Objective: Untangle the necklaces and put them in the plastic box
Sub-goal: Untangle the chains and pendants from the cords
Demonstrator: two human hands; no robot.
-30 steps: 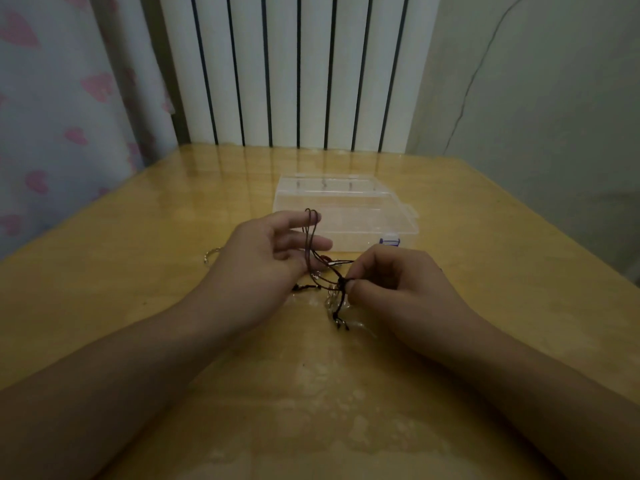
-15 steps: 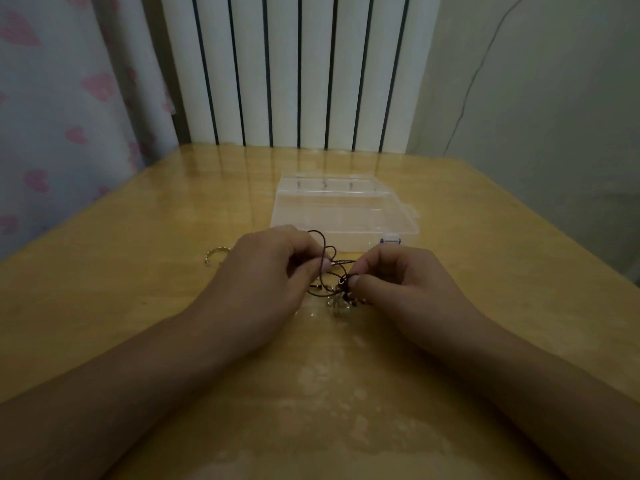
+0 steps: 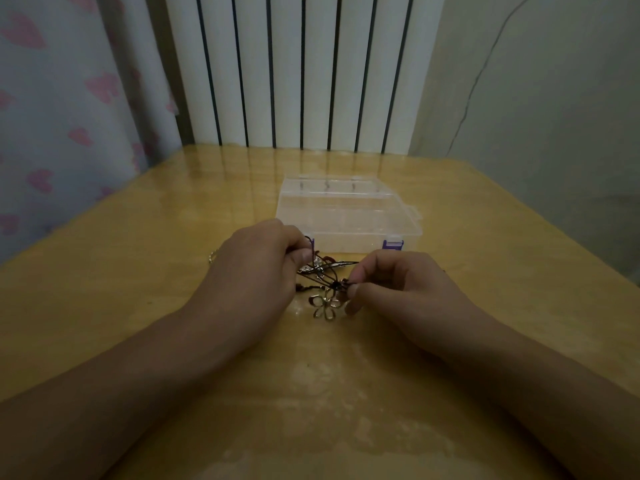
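Observation:
A tangle of dark cord necklaces stretches between my two hands just above the wooden table. My left hand pinches the cords at their left end. My right hand pinches a dark knot at the right end. A gold flower-shaped pendant lies under the cords on the table, and small silvery charms sit near my left thumb. The clear plastic box with purple clasps stands shut right behind my hands.
A small gold ring-like piece lies on the table, partly hidden behind my left wrist. A white radiator stands at the table's far edge, a heart-patterned curtain to the left, a bare wall to the right.
My left hand dropped from holding a raised loop of cord to a low pinch near the table. The cords now run flatter between both hands, and the flower pendant has come into view.

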